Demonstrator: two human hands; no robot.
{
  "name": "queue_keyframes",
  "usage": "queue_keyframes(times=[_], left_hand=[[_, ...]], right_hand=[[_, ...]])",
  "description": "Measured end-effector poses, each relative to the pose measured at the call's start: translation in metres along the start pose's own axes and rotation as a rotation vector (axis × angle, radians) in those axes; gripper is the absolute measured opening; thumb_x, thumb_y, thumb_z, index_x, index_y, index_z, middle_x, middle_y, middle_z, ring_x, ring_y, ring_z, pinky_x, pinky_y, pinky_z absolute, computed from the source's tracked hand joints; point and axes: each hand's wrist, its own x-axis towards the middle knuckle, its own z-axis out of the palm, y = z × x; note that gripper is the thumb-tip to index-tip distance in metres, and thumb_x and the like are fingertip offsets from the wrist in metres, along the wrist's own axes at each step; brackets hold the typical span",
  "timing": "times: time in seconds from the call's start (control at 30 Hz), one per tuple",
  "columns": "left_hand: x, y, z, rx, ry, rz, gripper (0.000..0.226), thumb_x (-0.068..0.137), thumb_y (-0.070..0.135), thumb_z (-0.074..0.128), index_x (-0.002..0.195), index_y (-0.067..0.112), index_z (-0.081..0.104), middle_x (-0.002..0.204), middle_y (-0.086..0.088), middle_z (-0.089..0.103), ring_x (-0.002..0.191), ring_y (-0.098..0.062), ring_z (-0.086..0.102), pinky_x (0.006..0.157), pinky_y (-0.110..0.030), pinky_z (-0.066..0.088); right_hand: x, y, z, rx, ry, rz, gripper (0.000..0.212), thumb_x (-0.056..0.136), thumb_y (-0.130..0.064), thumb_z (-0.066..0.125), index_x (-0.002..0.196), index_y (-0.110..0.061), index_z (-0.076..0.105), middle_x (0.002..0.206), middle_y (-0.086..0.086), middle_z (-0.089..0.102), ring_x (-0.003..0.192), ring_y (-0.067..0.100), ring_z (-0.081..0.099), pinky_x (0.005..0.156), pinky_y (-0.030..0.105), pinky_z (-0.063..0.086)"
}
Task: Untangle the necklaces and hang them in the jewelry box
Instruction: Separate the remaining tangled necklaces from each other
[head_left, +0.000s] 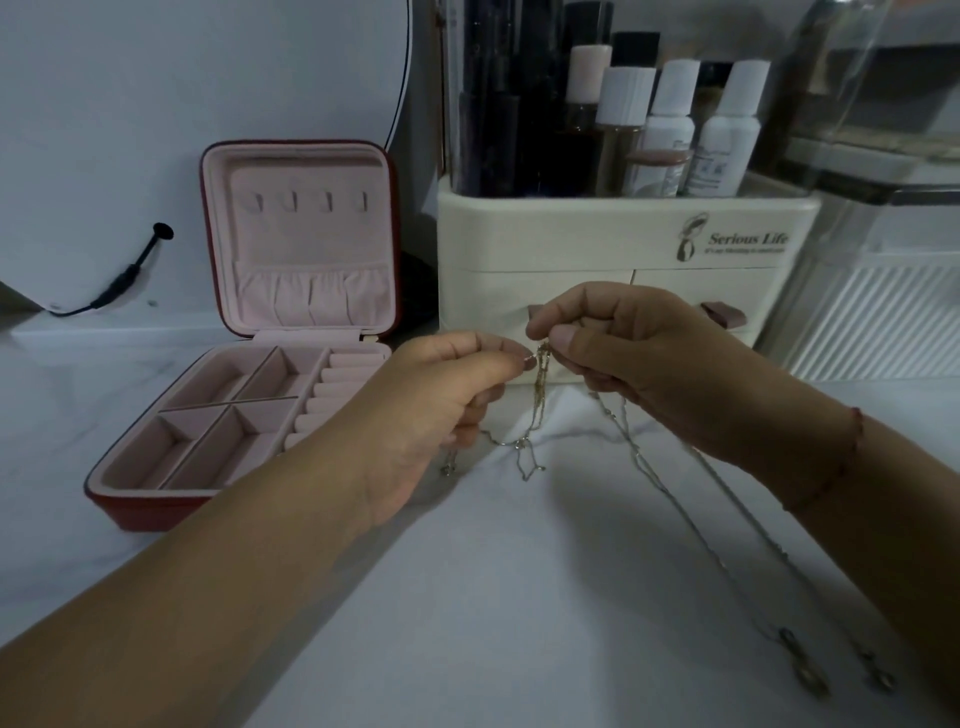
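A tangle of thin gold and silver necklaces (540, 384) hangs between my two hands above the white table. My left hand (447, 400) pinches the chains at the knot from the left. Facing it, my right hand (639, 353) pinches the same knot between thumb and fingers. Two long silver strands (691, 519) trail down to the right and end in pendants (795, 654) lying on the table. The red jewelry box (156, 512) stands open at the left, with a pink lining and several small hooks (306, 202) in its upright lid.
A cream cosmetic organizer (597, 244) with bottles (722, 130) on top and drawers below stands right behind my hands. A round mirror with a black cable (130, 275) is at the far left. A clear ribbed container (878, 312) stands at the right.
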Motion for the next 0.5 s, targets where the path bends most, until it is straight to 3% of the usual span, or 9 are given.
queue_keyframes(times=[0.07,0.17,0.5], left_hand=[[-0.0012,0.0001,-0.0008,0.041,-0.016,0.015,0.004,0.083,0.017,0.066,0.083,0.016,0.070,0.049,0.010,0.037,0.041,-0.003,0.029,0.039,-0.015,0.026],[-0.0019,-0.0011,-0.0014,0.082,-0.001,0.035,0.013,0.078,0.022,0.072,0.088,0.014,0.072,0.045,0.013,0.036,0.040,-0.003,0.028,0.041,-0.017,0.026],[-0.0015,0.0006,-0.0020,0.058,0.026,0.033,0.014,0.079,0.021,0.071,0.090,0.012,0.070,0.040,0.014,0.037,0.037,-0.004,0.024,0.036,-0.016,0.021]], right_hand=[[-0.0006,-0.0006,-0.0002,-0.001,-0.002,-0.012,0.014,0.092,-0.009,0.054,0.096,-0.013,0.067,0.057,-0.005,0.047,0.058,0.012,0.036,0.055,0.020,0.034],[-0.0018,-0.0017,-0.0002,0.026,-0.037,-0.029,0.014,0.092,-0.007,0.054,0.098,-0.010,0.066,0.055,-0.007,0.046,0.055,0.005,0.038,0.053,0.015,0.035],[-0.0012,-0.0006,0.0015,0.029,-0.065,-0.061,0.011,0.091,-0.005,0.056,0.097,-0.009,0.065,0.053,-0.011,0.053,0.052,0.001,0.040,0.051,0.013,0.035]])
